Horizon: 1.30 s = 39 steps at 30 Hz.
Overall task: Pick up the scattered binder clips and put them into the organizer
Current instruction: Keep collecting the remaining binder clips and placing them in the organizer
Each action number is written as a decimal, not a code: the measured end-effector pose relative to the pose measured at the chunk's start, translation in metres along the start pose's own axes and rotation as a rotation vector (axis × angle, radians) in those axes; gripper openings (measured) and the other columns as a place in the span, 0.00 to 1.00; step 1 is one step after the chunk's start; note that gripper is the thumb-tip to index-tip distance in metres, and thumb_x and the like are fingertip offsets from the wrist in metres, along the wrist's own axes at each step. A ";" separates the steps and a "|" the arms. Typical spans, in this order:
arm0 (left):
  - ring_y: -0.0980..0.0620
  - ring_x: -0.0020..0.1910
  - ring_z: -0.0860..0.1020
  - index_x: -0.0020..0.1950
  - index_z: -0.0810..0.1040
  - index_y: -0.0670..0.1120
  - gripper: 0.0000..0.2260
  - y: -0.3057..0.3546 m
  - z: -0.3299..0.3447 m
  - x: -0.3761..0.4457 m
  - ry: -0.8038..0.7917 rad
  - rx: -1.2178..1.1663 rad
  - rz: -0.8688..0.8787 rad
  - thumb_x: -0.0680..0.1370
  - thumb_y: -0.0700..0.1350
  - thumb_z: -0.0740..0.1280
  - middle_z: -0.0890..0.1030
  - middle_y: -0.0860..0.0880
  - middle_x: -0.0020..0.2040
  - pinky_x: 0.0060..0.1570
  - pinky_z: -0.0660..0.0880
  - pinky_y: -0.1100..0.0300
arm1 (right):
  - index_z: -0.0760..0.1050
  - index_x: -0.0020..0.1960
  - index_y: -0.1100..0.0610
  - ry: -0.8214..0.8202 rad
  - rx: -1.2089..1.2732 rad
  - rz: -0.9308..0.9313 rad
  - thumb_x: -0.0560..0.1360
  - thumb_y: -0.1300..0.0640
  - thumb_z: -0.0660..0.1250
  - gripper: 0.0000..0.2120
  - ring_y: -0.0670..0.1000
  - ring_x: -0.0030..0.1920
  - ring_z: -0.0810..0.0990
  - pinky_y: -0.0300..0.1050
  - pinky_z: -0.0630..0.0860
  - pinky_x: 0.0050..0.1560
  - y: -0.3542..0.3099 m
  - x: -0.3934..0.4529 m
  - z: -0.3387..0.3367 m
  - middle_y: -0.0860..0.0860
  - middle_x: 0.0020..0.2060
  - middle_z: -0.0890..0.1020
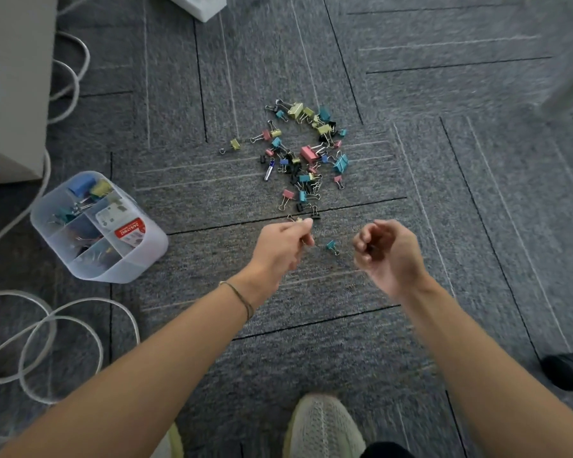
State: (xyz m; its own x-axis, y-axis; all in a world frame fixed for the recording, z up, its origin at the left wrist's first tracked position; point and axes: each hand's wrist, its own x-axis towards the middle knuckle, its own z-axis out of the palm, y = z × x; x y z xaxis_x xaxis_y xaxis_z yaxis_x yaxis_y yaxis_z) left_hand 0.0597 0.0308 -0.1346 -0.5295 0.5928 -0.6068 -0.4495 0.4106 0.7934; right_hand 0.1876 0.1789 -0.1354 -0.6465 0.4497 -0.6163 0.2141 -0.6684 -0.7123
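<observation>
From the head view, the left hand (286, 241) pinches a small clip (296, 220), seemingly yellow, at its fingertips, while the right hand (386, 251) is curled into a loose fist with nothing visible in it. The binder clips (306, 153) lie scattered on the grey carpet (444, 176) just beyond both hands, one teal clip (332, 246) between them. The clear organizer (96, 226) sits to the left, some clips already in its compartments.

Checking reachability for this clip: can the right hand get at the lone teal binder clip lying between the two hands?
Probably yes. The teal binder clip lies alone on the carpet, just beside the right hand, with nothing over it. The hand's fingers are curled, so they would need to open.
</observation>
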 end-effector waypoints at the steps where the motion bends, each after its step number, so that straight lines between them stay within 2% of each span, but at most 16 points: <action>1: 0.54 0.27 0.67 0.40 0.77 0.46 0.14 -0.002 0.007 0.004 0.032 0.159 0.090 0.83 0.51 0.66 0.73 0.52 0.30 0.26 0.65 0.65 | 0.68 0.35 0.55 0.033 0.011 -0.002 0.83 0.55 0.53 0.18 0.48 0.28 0.67 0.39 0.65 0.25 -0.002 0.001 -0.004 0.51 0.30 0.72; 3: 0.56 0.26 0.69 0.49 0.76 0.49 0.08 -0.007 0.017 0.011 0.055 0.600 0.342 0.81 0.53 0.68 0.76 0.54 0.31 0.27 0.67 0.65 | 0.70 0.35 0.54 0.100 -0.078 -0.014 0.83 0.55 0.58 0.17 0.47 0.27 0.67 0.38 0.64 0.26 -0.003 0.003 -0.007 0.49 0.29 0.72; 5: 0.56 0.28 0.74 0.57 0.73 0.52 0.11 -0.010 0.022 0.017 0.010 1.011 0.513 0.80 0.56 0.68 0.77 0.54 0.32 0.30 0.70 0.60 | 0.72 0.37 0.54 0.134 -0.204 -0.044 0.83 0.56 0.61 0.15 0.47 0.27 0.65 0.38 0.61 0.27 -0.004 0.005 -0.005 0.47 0.28 0.71; 7: 0.52 0.32 0.78 0.61 0.71 0.50 0.14 -0.012 0.022 0.025 -0.048 1.274 0.609 0.81 0.57 0.66 0.79 0.54 0.35 0.32 0.73 0.57 | 0.74 0.41 0.55 0.160 -0.315 -0.079 0.82 0.57 0.62 0.11 0.45 0.27 0.65 0.36 0.62 0.26 -0.004 0.008 0.000 0.46 0.27 0.71; 10: 0.50 0.32 0.77 0.59 0.70 0.48 0.13 -0.012 0.024 0.029 -0.069 1.485 0.704 0.83 0.56 0.62 0.76 0.53 0.35 0.30 0.67 0.57 | 0.76 0.46 0.58 0.206 -0.618 -0.160 0.82 0.56 0.64 0.08 0.44 0.29 0.69 0.36 0.67 0.28 -0.006 0.018 0.010 0.47 0.31 0.73; 14: 0.52 0.27 0.73 0.56 0.71 0.46 0.13 -0.015 0.015 0.028 -0.047 1.498 0.737 0.86 0.54 0.55 0.74 0.54 0.33 0.31 0.74 0.57 | 0.76 0.43 0.56 0.212 -1.165 -0.296 0.82 0.52 0.64 0.11 0.46 0.31 0.72 0.38 0.69 0.29 -0.010 0.040 0.022 0.47 0.33 0.77; 16: 0.53 0.26 0.72 0.52 0.72 0.46 0.12 -0.018 0.008 0.023 -0.068 1.262 0.625 0.87 0.51 0.55 0.75 0.54 0.33 0.30 0.73 0.57 | 0.73 0.40 0.54 0.215 -1.434 -0.374 0.81 0.48 0.63 0.14 0.47 0.32 0.75 0.43 0.72 0.32 -0.010 0.050 0.030 0.47 0.32 0.77; 19: 0.55 0.25 0.67 0.45 0.72 0.45 0.10 -0.016 -0.004 0.010 -0.179 0.327 0.248 0.86 0.43 0.57 0.73 0.51 0.32 0.24 0.66 0.61 | 0.72 0.41 0.54 0.205 -1.690 -0.460 0.80 0.43 0.61 0.16 0.50 0.32 0.77 0.45 0.75 0.35 -0.005 0.059 0.042 0.47 0.30 0.76; 21: 0.55 0.24 0.65 0.42 0.71 0.44 0.11 -0.010 -0.015 0.003 -0.261 -0.192 0.063 0.83 0.40 0.55 0.71 0.50 0.30 0.23 0.62 0.63 | 0.71 0.43 0.55 0.192 -1.816 -0.509 0.80 0.42 0.60 0.17 0.49 0.30 0.74 0.44 0.70 0.32 -0.001 0.061 0.049 0.48 0.30 0.75; 24: 0.52 0.25 0.65 0.37 0.72 0.44 0.12 -0.004 -0.029 0.003 -0.303 -0.478 -0.021 0.78 0.43 0.54 0.72 0.46 0.32 0.24 0.61 0.62 | 0.68 0.42 0.55 0.180 -1.906 -0.585 0.80 0.47 0.59 0.14 0.45 0.26 0.67 0.41 0.61 0.27 0.004 0.063 0.053 0.47 0.28 0.71; 26: 0.51 0.27 0.67 0.34 0.72 0.45 0.15 0.000 -0.031 0.008 -0.232 -0.423 -0.028 0.78 0.46 0.55 0.75 0.45 0.33 0.26 0.62 0.61 | 0.69 0.39 0.56 0.140 -1.860 -0.551 0.79 0.51 0.60 0.12 0.45 0.25 0.67 0.39 0.64 0.27 0.004 0.067 0.051 0.47 0.27 0.71; 27: 0.51 0.27 0.67 0.32 0.71 0.46 0.17 0.002 -0.031 0.010 -0.162 -0.343 -0.025 0.80 0.47 0.56 0.75 0.46 0.32 0.26 0.63 0.61 | 0.70 0.38 0.56 0.092 -1.726 -0.486 0.78 0.53 0.61 0.12 0.46 0.25 0.66 0.38 0.66 0.27 0.004 0.070 0.048 0.47 0.27 0.72; 30: 0.54 0.26 0.65 0.32 0.70 0.46 0.18 0.001 -0.030 0.021 0.108 0.166 0.141 0.82 0.47 0.64 0.71 0.50 0.28 0.27 0.64 0.62 | 0.70 0.36 0.58 -0.129 -0.823 -0.234 0.78 0.59 0.61 0.11 0.46 0.27 0.64 0.38 0.63 0.28 -0.003 0.064 0.039 0.48 0.28 0.71; 32: 0.55 0.26 0.67 0.38 0.73 0.47 0.14 -0.002 -0.029 0.029 0.199 0.552 0.320 0.80 0.51 0.70 0.74 0.51 0.31 0.28 0.68 0.62 | 0.69 0.37 0.56 -0.222 -0.397 -0.168 0.75 0.59 0.58 0.08 0.47 0.29 0.63 0.38 0.61 0.29 -0.010 0.050 0.034 0.47 0.29 0.70; 36: 0.58 0.24 0.69 0.53 0.72 0.51 0.17 0.002 -0.023 0.037 0.194 1.071 0.452 0.77 0.63 0.69 0.75 0.54 0.29 0.27 0.67 0.63 | 0.69 0.42 0.58 -0.375 -0.107 -0.147 0.69 0.60 0.56 0.05 0.49 0.34 0.66 0.44 0.65 0.34 -0.021 0.035 0.032 0.53 0.33 0.71; 39: 0.60 0.25 0.70 0.55 0.74 0.49 0.17 0.002 -0.022 0.045 0.165 1.265 0.555 0.79 0.62 0.66 0.72 0.56 0.29 0.28 0.66 0.64 | 0.70 0.39 0.56 -0.318 -0.093 -0.180 0.72 0.59 0.57 0.05 0.50 0.34 0.67 0.45 0.64 0.34 -0.029 0.038 0.035 0.53 0.34 0.72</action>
State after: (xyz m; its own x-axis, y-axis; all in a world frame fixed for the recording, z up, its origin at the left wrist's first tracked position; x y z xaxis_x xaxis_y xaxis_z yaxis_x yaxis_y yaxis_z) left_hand 0.0189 0.0427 -0.1618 -0.5403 0.8313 -0.1300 0.7470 0.5451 0.3806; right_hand 0.1310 0.1945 -0.1267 -0.8716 0.3394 -0.3536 0.1322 -0.5319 -0.8364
